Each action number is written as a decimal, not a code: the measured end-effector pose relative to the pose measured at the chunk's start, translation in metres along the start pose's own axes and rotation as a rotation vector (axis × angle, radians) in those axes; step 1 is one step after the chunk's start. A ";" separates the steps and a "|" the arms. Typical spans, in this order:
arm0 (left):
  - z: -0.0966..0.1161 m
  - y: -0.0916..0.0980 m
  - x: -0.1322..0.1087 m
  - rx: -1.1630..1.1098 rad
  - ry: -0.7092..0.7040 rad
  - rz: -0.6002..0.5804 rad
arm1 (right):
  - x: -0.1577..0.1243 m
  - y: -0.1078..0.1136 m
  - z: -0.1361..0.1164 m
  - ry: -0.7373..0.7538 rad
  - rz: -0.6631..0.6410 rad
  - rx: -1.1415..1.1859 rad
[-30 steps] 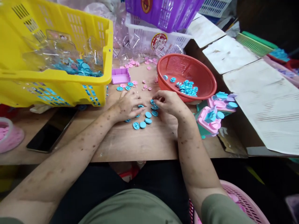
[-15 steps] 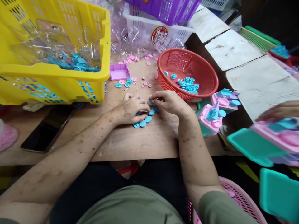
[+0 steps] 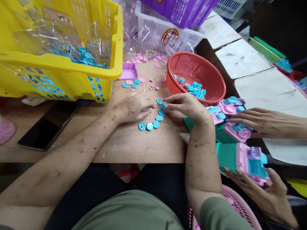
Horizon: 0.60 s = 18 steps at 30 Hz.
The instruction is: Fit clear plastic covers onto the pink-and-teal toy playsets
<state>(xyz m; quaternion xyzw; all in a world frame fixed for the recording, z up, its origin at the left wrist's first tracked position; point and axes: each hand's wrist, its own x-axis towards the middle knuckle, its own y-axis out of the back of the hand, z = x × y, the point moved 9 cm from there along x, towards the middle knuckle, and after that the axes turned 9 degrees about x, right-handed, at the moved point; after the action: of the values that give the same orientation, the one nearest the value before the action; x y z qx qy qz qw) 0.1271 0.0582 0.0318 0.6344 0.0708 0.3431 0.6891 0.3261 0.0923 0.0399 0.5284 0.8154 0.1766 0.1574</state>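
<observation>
Small round blue plastic discs (image 3: 156, 124) lie in a curved row on the wooden table between my hands, some with a spoked side up and some with a plain side up. My right hand (image 3: 189, 104) is at the upper right end of the row, its thumb and fingertips closed at the edge of a spoked blue disc (image 3: 162, 106). My left hand (image 3: 134, 108) is low over the table on the row's left side. Its fingers are smeared by motion, and a bit of blue shows beside them.
A red basket (image 3: 172, 83) with blue pieces stands beyond my right hand; a yellow crate (image 3: 79, 78) is at left. Pink pieces and a purple tray (image 3: 129, 71) lie behind. A phone (image 3: 48, 127) is at left. At right, another person's hands (image 3: 271, 195) handle teal-and-pink toys (image 3: 249, 163).
My hands have moved apart, uncovering more of the disc row, which now curves more. The other person's hands have come in at right, with the toys set closer beside my right arm.
</observation>
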 end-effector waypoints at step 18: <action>-0.036 0.012 -0.004 0.061 0.173 0.019 | 0.001 -0.010 0.010 -0.148 -0.090 -0.143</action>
<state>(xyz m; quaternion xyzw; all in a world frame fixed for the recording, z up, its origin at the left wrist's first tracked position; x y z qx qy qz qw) 0.1006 0.0850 0.0345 0.6236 0.1344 0.4007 0.6576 0.3222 0.0905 0.0259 0.4902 0.8098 0.1877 0.2624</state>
